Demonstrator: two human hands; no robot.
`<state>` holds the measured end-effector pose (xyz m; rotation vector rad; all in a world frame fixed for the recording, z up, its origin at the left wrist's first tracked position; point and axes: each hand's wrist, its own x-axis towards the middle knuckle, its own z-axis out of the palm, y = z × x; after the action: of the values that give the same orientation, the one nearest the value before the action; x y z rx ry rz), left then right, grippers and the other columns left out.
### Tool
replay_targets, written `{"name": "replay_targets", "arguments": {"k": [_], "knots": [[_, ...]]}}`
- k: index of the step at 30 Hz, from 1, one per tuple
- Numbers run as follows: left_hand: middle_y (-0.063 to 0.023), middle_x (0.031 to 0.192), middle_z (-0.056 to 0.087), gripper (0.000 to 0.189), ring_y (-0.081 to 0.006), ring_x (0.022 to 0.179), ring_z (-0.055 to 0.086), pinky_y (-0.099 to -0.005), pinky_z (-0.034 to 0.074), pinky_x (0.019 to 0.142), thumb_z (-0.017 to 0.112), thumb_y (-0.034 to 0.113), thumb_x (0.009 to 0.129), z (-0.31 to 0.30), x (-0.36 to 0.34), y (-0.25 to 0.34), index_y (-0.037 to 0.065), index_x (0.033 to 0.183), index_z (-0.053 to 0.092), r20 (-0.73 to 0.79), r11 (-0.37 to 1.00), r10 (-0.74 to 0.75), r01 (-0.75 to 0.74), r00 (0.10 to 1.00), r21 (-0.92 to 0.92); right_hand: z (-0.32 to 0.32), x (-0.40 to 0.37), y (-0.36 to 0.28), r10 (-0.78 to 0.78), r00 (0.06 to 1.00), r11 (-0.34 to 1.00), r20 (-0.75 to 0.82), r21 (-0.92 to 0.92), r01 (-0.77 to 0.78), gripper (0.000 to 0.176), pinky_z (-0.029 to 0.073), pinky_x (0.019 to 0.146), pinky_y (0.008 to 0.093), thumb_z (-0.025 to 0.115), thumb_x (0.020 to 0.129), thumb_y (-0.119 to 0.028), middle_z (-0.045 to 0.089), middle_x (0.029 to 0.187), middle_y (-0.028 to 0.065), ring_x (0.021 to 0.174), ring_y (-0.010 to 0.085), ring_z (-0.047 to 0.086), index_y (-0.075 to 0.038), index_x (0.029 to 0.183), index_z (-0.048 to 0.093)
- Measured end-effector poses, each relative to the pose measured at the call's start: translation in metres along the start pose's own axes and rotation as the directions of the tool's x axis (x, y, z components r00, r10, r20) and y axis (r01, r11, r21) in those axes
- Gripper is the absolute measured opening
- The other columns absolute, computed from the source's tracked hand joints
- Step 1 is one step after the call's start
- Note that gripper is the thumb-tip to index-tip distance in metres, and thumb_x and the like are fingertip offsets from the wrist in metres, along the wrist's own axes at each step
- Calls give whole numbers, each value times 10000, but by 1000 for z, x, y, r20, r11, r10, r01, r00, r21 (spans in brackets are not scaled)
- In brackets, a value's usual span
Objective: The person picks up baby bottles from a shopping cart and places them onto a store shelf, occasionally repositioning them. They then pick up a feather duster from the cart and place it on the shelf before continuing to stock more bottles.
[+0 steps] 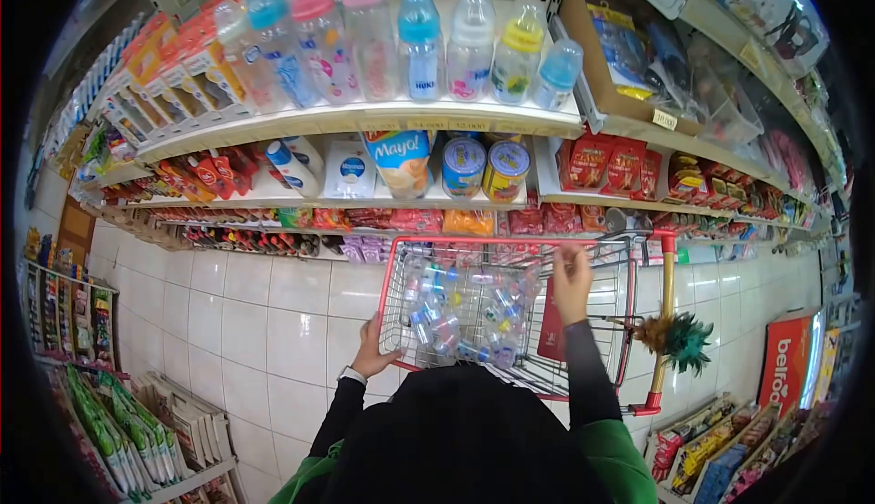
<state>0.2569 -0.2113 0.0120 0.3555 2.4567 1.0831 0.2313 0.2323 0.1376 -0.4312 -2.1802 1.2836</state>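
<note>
Currently | left hand (372, 351) half-open at the cart's (387, 290) lower-left corner, grip unclear | right hand (572, 274) loosely curled upper right, hold unclear | bottles (447, 333) inside, mid-frame — best brace the rim — fingers clear of wire

Right hand (571, 276) forward, loosely curled

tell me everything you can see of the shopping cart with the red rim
The metal-looking wire shopping cart with a red rim stands on white floor tiles. Its tan bar handle, with red end brackets, is at picture right. A flat dark red panel shows inside. Small clear bottles with blue and yellow touches lie in it. The left hand seems to rest on the near rim; the right hand is by the far rim, contact unclear. A brown-and-teal feather duster is beside the handle.
</note>
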Motion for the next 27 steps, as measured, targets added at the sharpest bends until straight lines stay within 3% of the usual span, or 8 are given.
{"name": "replay_targets", "arguments": {"k": [2,6,10,14,15,22,25,27], "knots": [[-339,1415,281,1104,-482,1333,314,-493,341,1111,842,337,732,3,5,1,-29,1511,150,-128,1000,8,-11,992,-24,7,-47,42,268,957,929,114,233,-288,115,433,682,211,601,943,-20,577,892,-36,781,44,508,-42,1055,600],[-324,1303,446,866,-477,1173,475,-498,417,1002,778,211,775,26,22,1,-76,1429,288,-353,988,29,26,935,152,11,-128,149,527,794,850,303,-191,-491,233,491,752,273,653,868,-76,647,846,39,798,125,612,-43,1099,649],[-264,1188,571,619,-431,1075,572,-486,472,919,704,127,798,31,28,13,-44,1320,419,-426,977,-82,157,901,143,7,-170,205,744,431,663,510,-646,-379,399,522,844,355,706,796,-264,719,986,139,921,249,690,-64,1140,674],[-215,1088,621,519,-377,973,627,-453,516,837,678,85,808,32,29,13,-21,1270,465,-427,978,-186,209,885,7,11,-208,255,792,378,591,480,-758,-275,598,514,922,406,744,741,-382,707,1068,176,1019,332,676,-75,1237,615],[-208,1082,622,493,-372,969,629,-445,519,831,673,76,809,32,29,13,-18,1252,478,-437,980,-174,199,883,13,17,-204,241,870,265,487,416,-813,-320,687,505,943,420,752,740,-397,694,1110,181,1068,343,658,-119,1328,531],[-172,1046,621,434,-330,912,632,-420,527,792,657,62,811,30,30,19,1,1211,503,-428,969,-228,245,874,-18,59,-251,265,757,325,646,567,-723,-246,634,517,913,422,780,739,-406,689,1127,164,1047,353,663,-209,1285,525],[-157,1057,613,428,-310,872,629,-410,528,744,641,52,810,29,30,20,2,1210,496,-412,968,-232,253,881,-5,72,-264,275,745,448,659,494,-646,-385,428,535,847,407,756,790,-360,690,1011,173,966,336,684,-180,1122,554],[-155,1061,612,432,-304,872,630,-404,529,726,640,51,808,29,31,23,2,1211,494,-411,968,-234,249,881,-19,72,-257,281,733,395,679,554,-574,-457,399,540,833,404,732,817,-307,675,1027,168,968,316,682,-189,1144,537]]}}
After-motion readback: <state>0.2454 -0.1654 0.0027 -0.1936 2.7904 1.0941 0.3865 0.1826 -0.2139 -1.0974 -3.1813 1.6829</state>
